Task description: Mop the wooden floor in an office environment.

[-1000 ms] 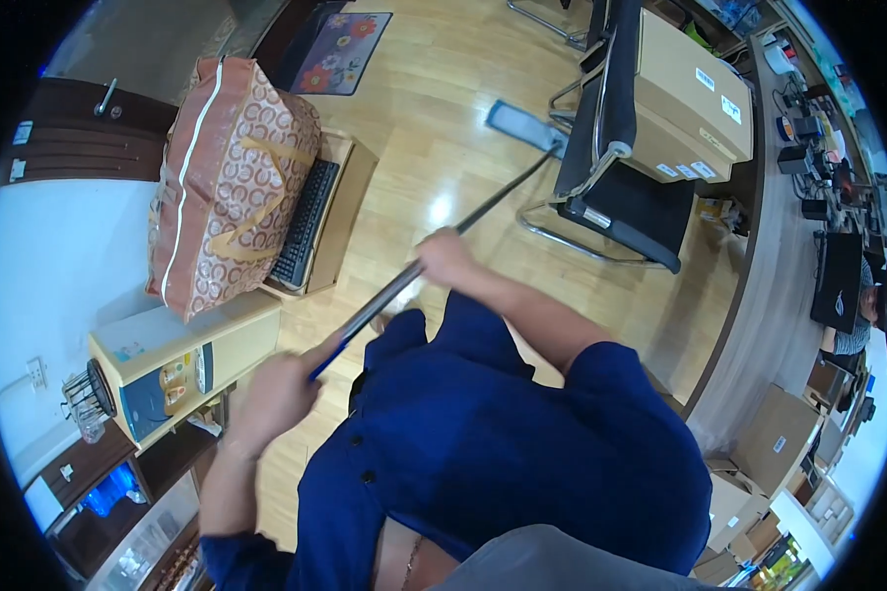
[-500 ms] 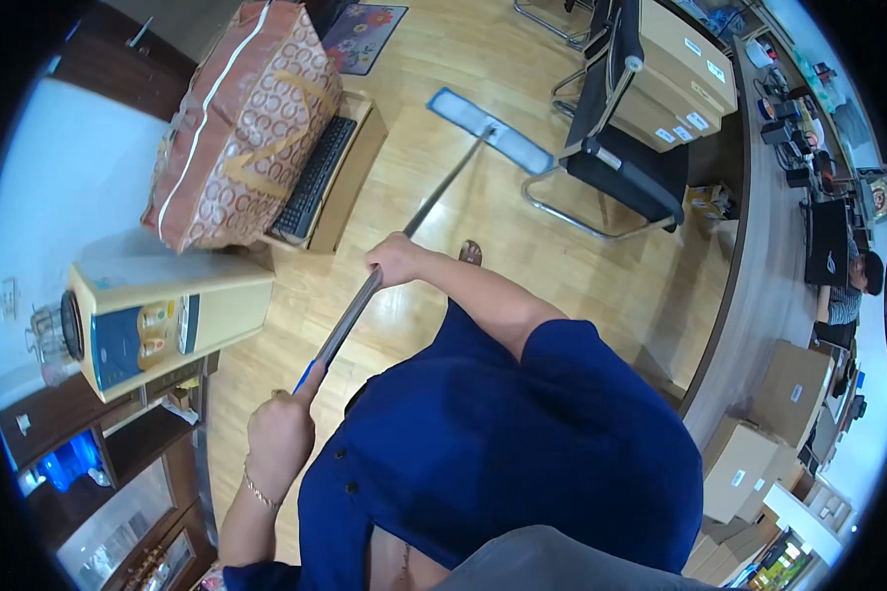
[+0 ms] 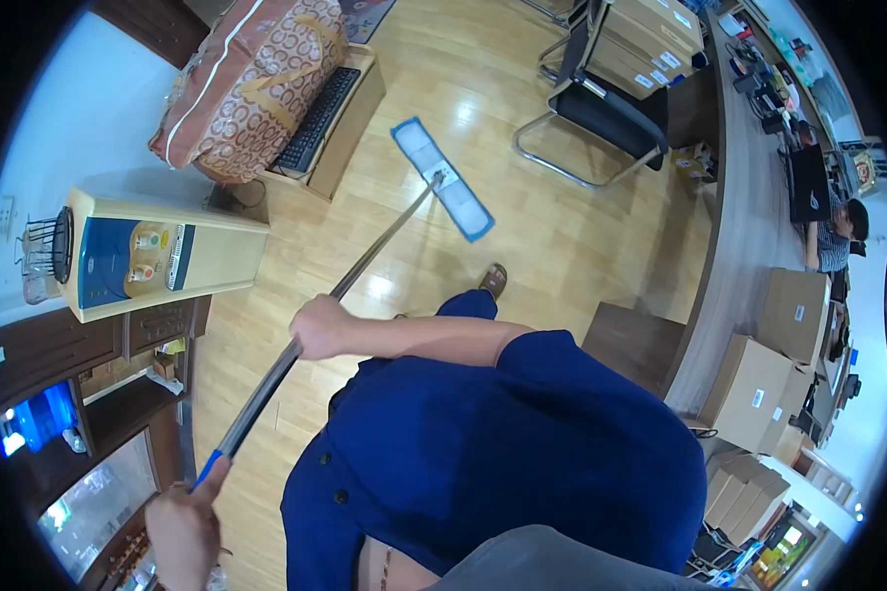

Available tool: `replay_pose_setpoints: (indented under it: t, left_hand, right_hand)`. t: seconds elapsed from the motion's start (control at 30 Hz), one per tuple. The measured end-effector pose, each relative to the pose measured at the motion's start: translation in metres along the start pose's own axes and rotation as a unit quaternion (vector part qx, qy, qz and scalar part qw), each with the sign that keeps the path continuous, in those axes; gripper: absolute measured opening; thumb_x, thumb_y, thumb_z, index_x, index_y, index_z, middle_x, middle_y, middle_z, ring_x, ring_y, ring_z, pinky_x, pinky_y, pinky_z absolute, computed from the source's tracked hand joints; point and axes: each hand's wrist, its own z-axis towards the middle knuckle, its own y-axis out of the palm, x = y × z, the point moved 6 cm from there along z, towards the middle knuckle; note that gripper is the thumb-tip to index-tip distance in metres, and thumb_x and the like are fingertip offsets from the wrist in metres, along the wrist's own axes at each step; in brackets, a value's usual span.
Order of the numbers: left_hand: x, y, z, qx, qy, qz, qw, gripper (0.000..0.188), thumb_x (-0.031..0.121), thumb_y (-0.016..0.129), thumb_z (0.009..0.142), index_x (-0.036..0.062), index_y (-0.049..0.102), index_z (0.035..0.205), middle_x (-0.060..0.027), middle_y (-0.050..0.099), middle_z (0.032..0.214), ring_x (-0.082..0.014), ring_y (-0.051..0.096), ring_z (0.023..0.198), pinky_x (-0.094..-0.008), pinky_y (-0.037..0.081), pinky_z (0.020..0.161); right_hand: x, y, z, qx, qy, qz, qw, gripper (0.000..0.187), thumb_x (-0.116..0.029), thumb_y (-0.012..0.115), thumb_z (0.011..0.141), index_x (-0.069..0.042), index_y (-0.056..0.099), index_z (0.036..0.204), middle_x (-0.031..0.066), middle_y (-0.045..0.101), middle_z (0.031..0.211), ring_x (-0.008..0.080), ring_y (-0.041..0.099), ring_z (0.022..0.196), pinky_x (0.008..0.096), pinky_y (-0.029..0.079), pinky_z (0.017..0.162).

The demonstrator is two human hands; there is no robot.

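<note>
A flat mop [image 3: 457, 204] with a pale pad and blue rim lies on the wooden floor ahead of me. From its middle a long grey pole slants down to the lower left. Midway along that pole, my right hand [image 3: 325, 327] is closed around it, the arm reaching across my front. Near the blue-ended top of the pole my left hand [image 3: 184, 537] grips it at the lower left, thumb laid along the shaft. One sandalled foot [image 3: 494, 282] shows on the floor just below the mop head.
A large patterned bag [image 3: 256, 94] and a keyboard [image 3: 317, 119] rest on a box at left, above a water dispenser [image 3: 172, 258]. A black chair [image 3: 611, 113] and a long desk [image 3: 724, 266] line the right. A person [image 3: 838, 236] sits beyond the desk, near cardboard boxes [image 3: 793, 310].
The mop head has come nearer and to the left, and has turned more steeply. Both hands have moved down and left with the pole. The foot shows lower in the view.
</note>
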Motion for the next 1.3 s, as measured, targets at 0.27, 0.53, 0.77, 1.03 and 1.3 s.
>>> replay_pose_setpoints:
  t: [0.27, 0.53, 0.77, 1.03, 1.3]
  left_hand:
    - [0.045, -0.026, 0.013, -0.001, 0.051, -0.042, 0.998, 0.049, -0.004, 0.062, 0.062, 0.0155, 0.068, 0.106, -0.018, 0.05, 0.058, -0.0352, 0.05, 0.053, -0.0425, 0.039, 0.052]
    - [0.172, -0.006, 0.062, -0.129, 0.121, -0.157, 0.972, 0.057, 0.007, 0.067, 0.069, 0.0145, 0.054, 0.124, -0.016, 0.057, 0.064, -0.0356, 0.058, 0.064, -0.0442, 0.046, 0.062]
    - [0.259, 0.036, 0.059, -0.139, 0.089, -0.266, 0.95, 0.063, 0.002, 0.067, 0.067, 0.0143, 0.052, 0.127, -0.0207, 0.061, 0.077, -0.0367, 0.06, 0.069, -0.0412, 0.048, 0.065]
    - [0.258, 0.075, -0.003, -0.141, 0.11, -0.251, 0.951, 0.071, -0.005, 0.061, 0.067, 0.0183, 0.048, 0.132, -0.0215, 0.059, 0.073, -0.0349, 0.058, 0.064, -0.0405, 0.046, 0.062]
    - [0.145, 0.088, -0.086, -0.19, 0.027, -0.219, 0.957, 0.055, -0.006, 0.067, 0.062, 0.0038, 0.059, 0.116, -0.0208, 0.062, 0.098, -0.0097, 0.052, 0.063, -0.026, 0.046, 0.063]
  right_hand:
    - [0.02, -0.04, -0.091, 0.019, 0.07, 0.002, 0.997, 0.023, -0.032, 0.061, 0.063, -0.01, 0.061, 0.056, 0.0148, 0.059, 0.059, 0.0367, 0.059, 0.061, 0.0462, 0.046, 0.053]
    - [0.122, -0.091, -0.21, -0.064, 0.089, -0.018, 0.994, 0.021, -0.03, 0.059, 0.062, -0.01, 0.065, 0.065, 0.0163, 0.063, 0.069, 0.0371, 0.062, 0.068, 0.0472, 0.048, 0.057]
    - [0.174, -0.103, -0.284, -0.13, 0.089, -0.05, 0.986, 0.016, -0.027, 0.06, 0.062, -0.012, 0.064, 0.067, 0.0133, 0.063, 0.069, 0.035, 0.062, 0.069, 0.0456, 0.048, 0.059]
    - [0.135, -0.048, -0.307, -0.07, 0.076, -0.072, 0.992, 0.017, -0.029, 0.062, 0.062, -0.012, 0.06, 0.061, 0.0137, 0.059, 0.063, 0.036, 0.059, 0.064, 0.0466, 0.045, 0.054]
    - [0.008, 0.045, -0.282, -0.055, 0.091, -0.019, 0.994, 0.029, -0.04, 0.061, 0.065, -0.011, 0.064, 0.066, 0.0145, 0.062, 0.067, 0.0356, 0.061, 0.066, 0.0452, 0.047, 0.055]
